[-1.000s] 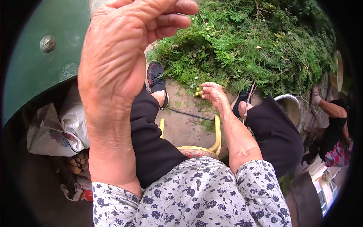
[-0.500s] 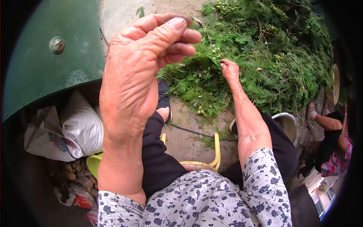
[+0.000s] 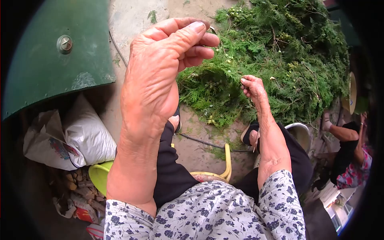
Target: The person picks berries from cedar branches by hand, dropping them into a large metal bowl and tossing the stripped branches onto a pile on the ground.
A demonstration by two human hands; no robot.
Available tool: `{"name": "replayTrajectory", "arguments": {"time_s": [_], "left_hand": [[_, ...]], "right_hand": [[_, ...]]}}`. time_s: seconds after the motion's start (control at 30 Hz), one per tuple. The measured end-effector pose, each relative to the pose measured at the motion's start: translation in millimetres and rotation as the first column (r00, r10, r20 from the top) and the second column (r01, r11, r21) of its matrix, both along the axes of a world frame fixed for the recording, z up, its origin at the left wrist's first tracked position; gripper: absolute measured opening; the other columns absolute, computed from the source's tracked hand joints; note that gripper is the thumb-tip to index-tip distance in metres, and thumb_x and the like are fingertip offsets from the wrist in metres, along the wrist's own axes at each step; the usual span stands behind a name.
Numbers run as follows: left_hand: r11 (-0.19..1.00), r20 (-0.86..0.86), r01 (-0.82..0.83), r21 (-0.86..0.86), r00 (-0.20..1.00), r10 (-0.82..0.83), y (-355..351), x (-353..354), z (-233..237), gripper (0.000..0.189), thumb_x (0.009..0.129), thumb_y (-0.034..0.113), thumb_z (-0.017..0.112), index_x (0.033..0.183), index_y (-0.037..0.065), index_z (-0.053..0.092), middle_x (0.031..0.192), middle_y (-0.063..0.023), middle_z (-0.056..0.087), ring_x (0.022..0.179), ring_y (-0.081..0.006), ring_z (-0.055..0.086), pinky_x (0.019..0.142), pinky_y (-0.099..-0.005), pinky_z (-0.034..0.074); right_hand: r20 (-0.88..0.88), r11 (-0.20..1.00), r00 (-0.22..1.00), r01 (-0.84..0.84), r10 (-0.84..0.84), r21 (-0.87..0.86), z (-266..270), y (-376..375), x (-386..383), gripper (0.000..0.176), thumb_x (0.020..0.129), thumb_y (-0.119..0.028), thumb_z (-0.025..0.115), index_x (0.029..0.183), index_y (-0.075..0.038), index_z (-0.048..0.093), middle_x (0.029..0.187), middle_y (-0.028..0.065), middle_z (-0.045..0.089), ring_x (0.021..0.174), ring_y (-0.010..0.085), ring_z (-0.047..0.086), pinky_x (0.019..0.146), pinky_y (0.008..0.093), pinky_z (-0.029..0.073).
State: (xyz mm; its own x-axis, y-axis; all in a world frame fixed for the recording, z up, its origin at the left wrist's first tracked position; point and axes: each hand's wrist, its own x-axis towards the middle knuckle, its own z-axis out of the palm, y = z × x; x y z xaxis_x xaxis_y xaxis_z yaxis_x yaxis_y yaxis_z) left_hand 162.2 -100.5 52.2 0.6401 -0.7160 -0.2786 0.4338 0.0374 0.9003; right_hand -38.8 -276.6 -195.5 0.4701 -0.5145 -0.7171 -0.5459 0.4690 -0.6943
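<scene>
My left hand (image 3: 168, 60) is raised close to the camera, thumb pressed against the bent index finger in a pinch. Whatever it grips, if anything, is hidden behind the fingers. Lower and to the right, my right hand (image 3: 254, 89) is also pinched, just above the near side of a large heap of green conifer branches (image 3: 280, 60). Something tiny may be between its thumb and index finger, too small to name. Feathery sprigs and small pale cones show among the branches.
A green metal panel (image 3: 36, 52) stands at the left, above white sacks (image 3: 90, 136) and a yellow-green basin (image 3: 100, 176). Between my legs is a yellow chair frame (image 3: 228, 160). A metal basin (image 3: 300, 134) sits by my right knee. Another person (image 3: 352, 140) sits at the far right.
My right hand has drawn back from the branches, down and slightly right, and its fingers now show. My left hand keeps its pinch, shifted slightly right in view.
</scene>
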Motion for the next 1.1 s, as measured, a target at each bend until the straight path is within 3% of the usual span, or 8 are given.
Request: {"name": "replayTrajectory", "arguments": {"time_s": [0.13, 0.4, 0.67, 0.8, 0.93, 1.03, 1.1], "left_hand": [[0.998, -0.003, -0.065, 0.020, 0.998, 0.065, 1.6, 1.1, 1.4, 0.024, 0.086, 0.012, 0.059, 0.102, -0.005, 0.058, 0.086, -0.0118, 0.065, 0.072, -0.0134, 0.061, 0.072, -0.0245, 0.050], [0.995, -0.032, -0.102, 0.016, 0.994, 0.102, 5.9, 5.4, 2.1, 0.023, 0.086, 0.012, 0.058, 0.104, -0.002, 0.057, 0.089, -0.0115, 0.064, 0.071, -0.0126, 0.061, 0.070, -0.0239, 0.050], [0.984, -0.061, -0.176, 0.016, 0.982, 0.176, 3.4, 3.4, 2.1, 0.022, 0.085, 0.012, 0.060, 0.104, 0.002, 0.056, 0.091, -0.0081, 0.065, 0.070, -0.0114, 0.061, 0.067, -0.0224, 0.049], [0.997, -0.086, -0.069, 0.022, 0.994, 0.071, -4.8, -11.4, -1.4, 0.019, 0.085, 0.012, 0.060, 0.101, 0.003, 0.059, 0.087, -0.0060, 0.066, 0.068, -0.0100, 0.061, 0.065, -0.0229, 0.049], [0.998, -0.087, 0.058, 0.032, 0.995, -0.055, -14.0, -30.0, -8.3, 0.014, 0.083, 0.012, 0.061, 0.095, 0.005, 0.062, 0.085, -0.0034, 0.066, 0.069, -0.0071, 0.059, 0.063, -0.0207, 0.046], [0.979, 0.062, 0.202, -0.026, 0.978, -0.200, -21.0, -38.9, -19.9, 0.016, 0.083, 0.012, 0.060, 0.096, 0.003, 0.063, 0.083, -0.0029, 0.064, 0.072, -0.0072, 0.057, 0.064, -0.0215, 0.046], [0.976, 0.135, 0.216, 0.042, 0.966, -0.219, -28.7, -45.9, -28.7, 0.018, 0.083, 0.016, 0.061, 0.094, 0.001, 0.063, 0.081, -0.0017, 0.063, 0.072, -0.0078, 0.056, 0.066, -0.0228, 0.045]], "right_hand": [[0.170, 0.970, 0.965, 0.168, -0.198, 0.177, 28.9, -17.4, -6.8, 0.010, 0.083, -0.011, 0.061, 0.091, -0.006, 0.057, 0.062, 0.0013, 0.055, 0.042, 0.0078, 0.048, 0.034, 0.0188, 0.031], [0.430, 0.981, 0.883, 0.149, -0.187, 0.121, 91.4, -36.1, 16.5, 0.010, 0.084, -0.014, 0.061, 0.091, -0.008, 0.056, 0.064, 0.0018, 0.057, 0.046, 0.0085, 0.049, 0.037, 0.0185, 0.034], [0.444, 0.991, 0.890, 0.131, -0.102, -0.036, 166.0, -54.3, 4.0, 0.008, 0.085, -0.009, 0.060, 0.092, -0.010, 0.056, 0.068, -0.0004, 0.057, 0.049, 0.0093, 0.052, 0.037, 0.0188, 0.035], [0.505, 0.987, 0.863, 0.085, -0.004, -0.138, 207.4, -59.2, -20.5, 0.012, 0.085, -0.008, 0.058, 0.097, -0.007, 0.056, 0.067, 0.0011, 0.057, 0.048, 0.0098, 0.051, 0.037, 0.0187, 0.035], [0.497, 0.981, 0.865, 0.032, 0.069, -0.192, 244.6, -44.8, -36.1, 0.012, 0.082, -0.007, 0.062, 0.092, -0.004, 0.058, 0.073, -0.0009, 0.057, 0.052, 0.0061, 0.051, 0.038, 0.0180, 0.039], [0.503, 0.973, 0.855, -0.012, 0.129, -0.229, 266.0, -26.7, -43.2, 0.014, 0.080, -0.007, 0.064, 0.093, -0.003, 0.059, 0.072, -0.0013, 0.056, 0.051, 0.0050, 0.049, 0.038, 0.0175, 0.038], [0.508, 0.964, 0.840, -0.063, 0.191, -0.258, 275.5, -17.4, -44.6, 0.016, 0.079, -0.009, 0.066, 0.092, -0.002, 0.061, 0.069, -0.0021, 0.055, 0.048, 0.0046, 0.045, 0.038, 0.0175, 0.037]]}}
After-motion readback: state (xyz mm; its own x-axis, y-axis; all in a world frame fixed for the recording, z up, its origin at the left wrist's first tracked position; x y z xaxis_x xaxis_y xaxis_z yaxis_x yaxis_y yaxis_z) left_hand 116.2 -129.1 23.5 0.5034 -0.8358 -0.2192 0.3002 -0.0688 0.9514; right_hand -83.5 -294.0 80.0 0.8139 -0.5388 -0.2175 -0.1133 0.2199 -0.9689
